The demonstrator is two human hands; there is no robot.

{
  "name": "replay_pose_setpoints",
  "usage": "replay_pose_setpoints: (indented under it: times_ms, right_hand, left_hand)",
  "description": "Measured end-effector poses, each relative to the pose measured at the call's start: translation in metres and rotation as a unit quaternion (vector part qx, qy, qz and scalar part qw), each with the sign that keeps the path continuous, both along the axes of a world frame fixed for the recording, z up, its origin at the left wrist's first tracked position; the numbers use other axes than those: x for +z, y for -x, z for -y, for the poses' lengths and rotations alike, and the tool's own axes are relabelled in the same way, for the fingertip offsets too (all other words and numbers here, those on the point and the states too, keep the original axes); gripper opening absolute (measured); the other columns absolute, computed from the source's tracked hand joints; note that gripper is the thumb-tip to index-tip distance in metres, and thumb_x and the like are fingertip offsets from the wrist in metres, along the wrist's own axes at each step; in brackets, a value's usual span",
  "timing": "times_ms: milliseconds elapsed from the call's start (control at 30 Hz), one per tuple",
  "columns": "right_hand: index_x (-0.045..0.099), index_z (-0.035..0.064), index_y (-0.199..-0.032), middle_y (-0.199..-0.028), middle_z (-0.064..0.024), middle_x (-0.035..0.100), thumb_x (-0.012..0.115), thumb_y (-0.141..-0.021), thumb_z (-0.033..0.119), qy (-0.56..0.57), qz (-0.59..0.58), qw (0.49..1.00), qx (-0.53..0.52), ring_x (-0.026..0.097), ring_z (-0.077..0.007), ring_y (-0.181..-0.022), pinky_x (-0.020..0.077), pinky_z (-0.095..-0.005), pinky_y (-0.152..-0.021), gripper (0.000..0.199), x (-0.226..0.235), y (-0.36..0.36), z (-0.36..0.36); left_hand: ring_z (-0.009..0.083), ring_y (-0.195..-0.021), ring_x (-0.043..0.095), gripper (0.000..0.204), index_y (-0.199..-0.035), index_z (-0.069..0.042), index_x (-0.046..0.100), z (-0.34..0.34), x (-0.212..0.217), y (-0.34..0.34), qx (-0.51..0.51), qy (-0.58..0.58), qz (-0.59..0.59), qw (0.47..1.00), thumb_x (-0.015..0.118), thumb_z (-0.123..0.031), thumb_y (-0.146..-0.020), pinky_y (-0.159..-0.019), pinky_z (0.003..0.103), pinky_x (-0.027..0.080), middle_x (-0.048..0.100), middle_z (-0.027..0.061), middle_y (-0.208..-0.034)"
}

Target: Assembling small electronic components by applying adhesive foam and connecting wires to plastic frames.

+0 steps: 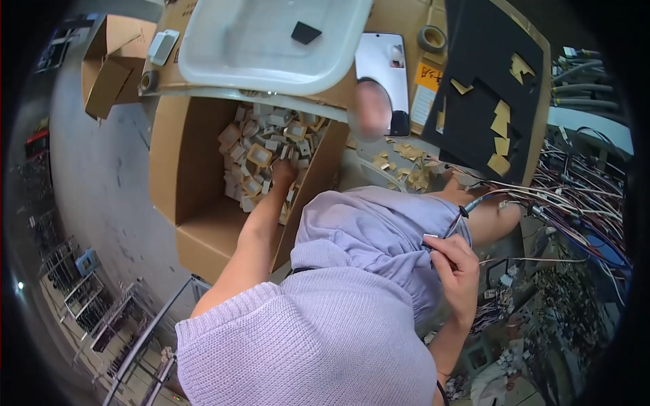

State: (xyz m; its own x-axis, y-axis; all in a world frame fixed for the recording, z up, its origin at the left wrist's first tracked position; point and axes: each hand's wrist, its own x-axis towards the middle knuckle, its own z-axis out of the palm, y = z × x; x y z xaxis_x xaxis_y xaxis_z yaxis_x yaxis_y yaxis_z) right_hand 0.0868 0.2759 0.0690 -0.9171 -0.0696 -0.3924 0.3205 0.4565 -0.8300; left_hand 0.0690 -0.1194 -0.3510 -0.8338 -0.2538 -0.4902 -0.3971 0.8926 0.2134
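Note:
My left hand [285,174] reaches down into an open cardboard box [193,162] at the left, its fingertips among many small white plastic housings [259,155]. Those fingertips are too small and too mixed with the pieces to show whether they grip one. Over my lap, my right hand [455,262] is closed, with thumb and finger pinching a small white connector [430,237]. A cable [478,201] with a black ring around it runs from near that hand toward the wire bundle at the right; where it joins the connector is partly hidden.
Beyond the box stands a translucent white bin [271,84] holding a dark piece. Next to it are a phone [399,81], a tape roll [432,39] and a black board [474,88] with yellowish paper scraps. Loose wires [582,196] crowd the right side.

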Motion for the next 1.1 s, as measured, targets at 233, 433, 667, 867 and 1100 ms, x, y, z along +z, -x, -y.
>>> replay_pose_setpoints:
  times_ms: [233, 433, 667, 867, 1100]
  right_hand:
    - [0.070, 0.0013, -0.103, -0.077, -0.0044, 0.052, 0.061, -0.085, -0.001, -0.020, -0.011, 0.998, -0.056, 0.048, -0.0117, -0.064, 0.0381, -0.0239, -0.058, 0.020, -0.001, -0.004, -0.018]
    - [0.069, -0.0006, -0.106, -0.085, -0.0052, 0.060, 0.061, -0.085, -0.004, 0.006, -0.083, 0.991, -0.100, 0.053, -0.0094, -0.071, 0.0408, -0.0206, -0.062, 0.023, -0.003, -0.004, -0.026]
    - [0.071, 0.0008, -0.101, -0.087, -0.0027, 0.062, 0.068, -0.081, -0.005, 0.039, -0.198, 0.961, -0.188, 0.050, -0.0060, -0.069, 0.0377, -0.0183, -0.058, 0.021, 0.007, -0.006, -0.039]
    - [0.071, 0.0033, -0.092, -0.087, -0.0023, 0.062, 0.071, -0.079, -0.004, 0.033, -0.292, 0.926, -0.238, 0.048, -0.0037, -0.064, 0.0350, -0.0172, -0.052, 0.016, 0.024, -0.013, -0.043]
    - [0.070, 0.0035, -0.095, -0.085, -0.0054, 0.063, 0.072, -0.077, -0.004, -0.033, -0.295, 0.928, -0.224, 0.060, -0.0129, -0.064, 0.0464, -0.0248, -0.052, 0.019, 0.012, -0.017, -0.050]
  left_hand:
    - [0.0201, -0.072, 0.063, 0.035, -0.095, -0.001, 0.061, -0.002, 0.074, 0.011, 0.207, -0.229, -0.240, 0.920, 0.073, -0.032, -0.082, -0.065, 0.034, 0.047, 0.066, 0.0082, -0.083]
    - [0.0074, -0.089, 0.056, 0.024, -0.108, -0.001, 0.063, -0.078, 0.285, 0.024, 0.262, -0.408, -0.255, 0.837, 0.063, -0.019, -0.093, -0.082, 0.023, 0.044, 0.065, 0.0010, -0.100]
    - [0.0108, -0.099, 0.053, 0.046, -0.117, -0.003, 0.056, -0.210, 0.390, 0.032, 0.037, -0.678, 0.001, 0.734, 0.077, -0.008, -0.076, -0.088, 0.026, 0.042, 0.057, 0.0013, -0.108]
    - [0.0189, -0.074, 0.053, 0.041, -0.101, -0.001, 0.062, -0.273, 0.393, 0.057, -0.287, -0.539, -0.243, 0.753, 0.083, -0.009, -0.067, -0.063, 0.027, 0.044, 0.055, 0.0078, -0.092]
    - [0.0193, -0.071, 0.056, 0.041, -0.094, -0.006, 0.063, -0.296, 0.403, 0.058, -0.391, -0.409, -0.241, 0.788, 0.084, -0.020, -0.061, -0.068, 0.033, 0.038, 0.060, 0.0020, -0.081]
